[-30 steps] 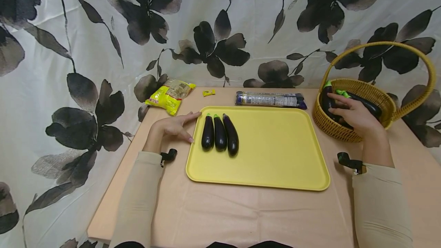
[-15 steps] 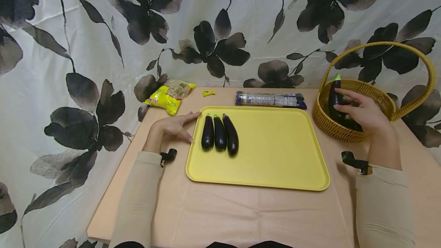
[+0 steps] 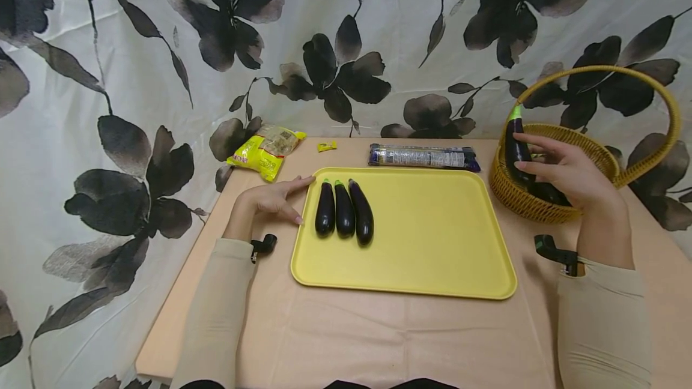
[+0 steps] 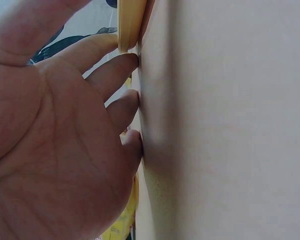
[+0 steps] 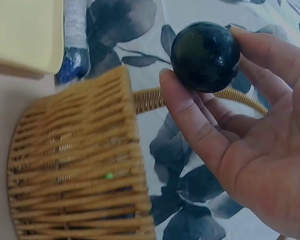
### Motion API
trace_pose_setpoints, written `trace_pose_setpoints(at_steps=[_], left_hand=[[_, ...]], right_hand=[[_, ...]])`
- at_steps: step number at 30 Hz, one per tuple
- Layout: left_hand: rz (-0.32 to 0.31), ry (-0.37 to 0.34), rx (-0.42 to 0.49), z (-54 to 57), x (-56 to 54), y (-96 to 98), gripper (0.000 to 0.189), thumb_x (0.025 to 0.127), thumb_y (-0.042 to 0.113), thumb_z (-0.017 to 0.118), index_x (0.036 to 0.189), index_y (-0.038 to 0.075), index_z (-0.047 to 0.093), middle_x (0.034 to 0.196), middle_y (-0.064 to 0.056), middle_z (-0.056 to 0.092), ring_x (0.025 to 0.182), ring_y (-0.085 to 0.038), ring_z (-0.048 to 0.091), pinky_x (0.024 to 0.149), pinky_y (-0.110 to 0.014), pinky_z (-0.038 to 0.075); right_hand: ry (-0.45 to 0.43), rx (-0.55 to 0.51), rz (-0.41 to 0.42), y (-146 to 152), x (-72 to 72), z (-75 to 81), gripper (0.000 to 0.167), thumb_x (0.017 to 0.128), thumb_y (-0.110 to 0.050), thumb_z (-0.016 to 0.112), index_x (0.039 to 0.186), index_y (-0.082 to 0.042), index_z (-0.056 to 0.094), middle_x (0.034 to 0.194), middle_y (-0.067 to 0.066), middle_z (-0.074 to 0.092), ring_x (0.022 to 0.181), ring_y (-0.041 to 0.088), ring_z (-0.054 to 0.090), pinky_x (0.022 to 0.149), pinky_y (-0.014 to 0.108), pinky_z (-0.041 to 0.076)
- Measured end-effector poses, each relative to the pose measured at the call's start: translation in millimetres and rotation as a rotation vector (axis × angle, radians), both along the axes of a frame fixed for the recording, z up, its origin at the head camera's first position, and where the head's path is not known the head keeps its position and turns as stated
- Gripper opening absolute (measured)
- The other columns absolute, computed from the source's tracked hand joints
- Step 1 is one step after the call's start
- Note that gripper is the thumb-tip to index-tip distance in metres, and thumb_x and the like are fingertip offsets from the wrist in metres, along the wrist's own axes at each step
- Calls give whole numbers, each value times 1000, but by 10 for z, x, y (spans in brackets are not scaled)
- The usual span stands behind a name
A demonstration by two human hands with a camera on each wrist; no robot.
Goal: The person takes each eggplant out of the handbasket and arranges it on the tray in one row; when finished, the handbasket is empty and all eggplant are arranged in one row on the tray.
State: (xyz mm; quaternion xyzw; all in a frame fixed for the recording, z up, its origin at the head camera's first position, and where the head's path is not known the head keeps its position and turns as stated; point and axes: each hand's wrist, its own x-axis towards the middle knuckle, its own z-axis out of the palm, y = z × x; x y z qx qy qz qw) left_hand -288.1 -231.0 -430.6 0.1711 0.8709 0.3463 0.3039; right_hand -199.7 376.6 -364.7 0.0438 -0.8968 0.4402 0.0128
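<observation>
My right hand point(image 3: 567, 170) pinches a dark eggplant point(image 3: 517, 146) with a green stem between thumb and fingers, above the wicker basket point(image 3: 505, 191). The right wrist view shows this eggplant's round end point(image 5: 205, 56) above the basket's rim. Another eggplant point(image 3: 550, 193) lies inside the basket, partly hidden by the hand. My left hand point(image 3: 270, 200) rests at the left edge of the yellow tray point(image 3: 427, 233), its fingers point(image 4: 112, 77) extended and touching tray and table. On the tray's left part lie three eggplants point(image 3: 345, 209) side by side, stems pointing away.
Behind the tray lie a long dark blue packet point(image 3: 424, 156), a small yellow wrapped piece point(image 3: 327, 146) and a yellow bag point(image 3: 267, 150). The basket's tall handle point(image 3: 600, 69) arches over it. A floral curtain point(image 3: 411, 35) hangs behind the table.
The right hand has lifted an eggplant up from inside the basket and then shifted it slightly left. The left hand and the three eggplants on the tray have stayed put.
</observation>
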Motion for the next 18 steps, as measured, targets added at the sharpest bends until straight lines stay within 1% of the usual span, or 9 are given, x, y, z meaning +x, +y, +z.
trace_pose_setpoints(at_steps=[2,5,9,11,15,18], left_hand=[[0,2,0,-9,-6,0,126,65,33,100,166,38,24,177,-5,-3,163,-26,-8,130,-57,-3],[-3,6,-3,-15,-11,0,126,65,34,100,166,38,24,177,-5,-3,163,-26,-8,131,-56,-3],[-10,11,-2,-14,-8,0,126,65,34,100,166,38,24,177,-5,-3,163,-27,-8,131,-56,-2],[-13,12,-1,-11,-4,0,126,65,34,100,166,38,24,177,-5,-3,163,-27,-8,131,-56,-2],[-16,11,-3,-1,-1,3,126,66,34,99,166,37,24,177,-6,-4,163,-27,-9,131,-56,-2],[-13,5,-7,3,-3,5,125,66,33,99,166,38,23,177,-5,-4,163,-27,-9,131,-56,-2]], right_hand=[[-4,-4,19,-53,8,24,63,104,-32,65,161,-29,40,146,6,44,98,11,54,77,16,55],[-8,-19,50,-144,4,43,62,104,-30,65,161,-28,41,150,11,42,100,9,56,78,16,56],[-4,-37,103,-272,-22,52,62,104,-27,65,161,-27,41,150,12,45,104,3,60,80,15,56],[2,-25,118,-340,-25,61,61,104,-28,65,160,-28,43,146,12,49,105,3,61,80,16,56],[-4,-7,136,-472,-33,68,60,103,-30,66,159,-30,45,142,11,54,104,9,60,78,18,55],[3,-9,165,-573,-45,59,59,102,-28,68,158,-29,47,141,11,54,104,14,57,77,19,55]])
